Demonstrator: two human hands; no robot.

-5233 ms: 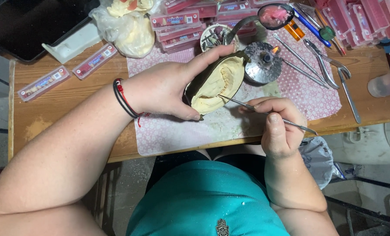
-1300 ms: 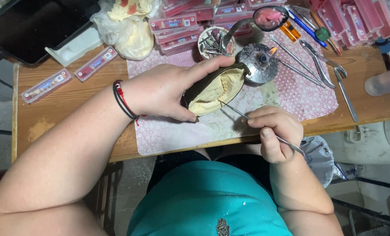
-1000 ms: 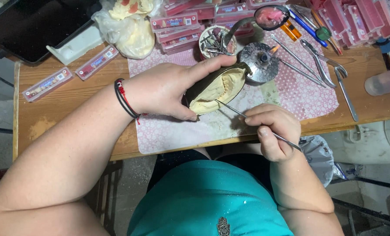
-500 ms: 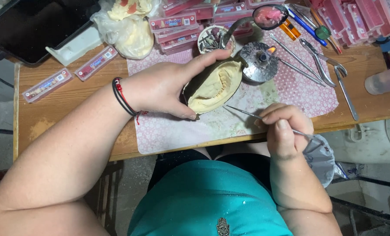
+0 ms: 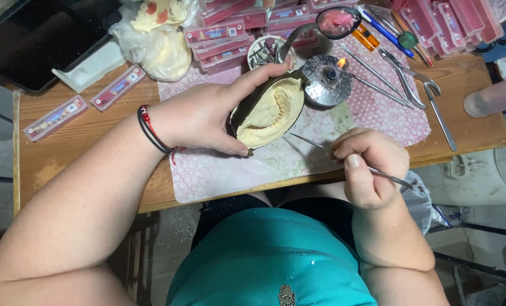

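My left hand point(image 5: 204, 116) grips a dark oval flask that holds a cream plaster jaw cast point(image 5: 271, 109) with a row of small teeth, tilted up above the patterned mat point(image 5: 219, 170). My right hand point(image 5: 369, 164) pinches a thin metal carving tool point(image 5: 315, 143) like a pen. The tool's tip points left and hangs a little below and right of the cast, not touching it. A black and red band circles my left wrist.
A small metal burner point(image 5: 326, 79) with a lit flame stands just behind the cast. Pliers and metal instruments point(image 5: 406, 76) lie at the right, pink tooth boxes point(image 5: 224, 34) and a plastic bag point(image 5: 156, 39) at the back, a dark tablet point(image 5: 37, 39) at far left.
The tool's tip, which touched the cast a second ago, has drawn back to the right with my right hand. My left hand has tilted the cast slightly.
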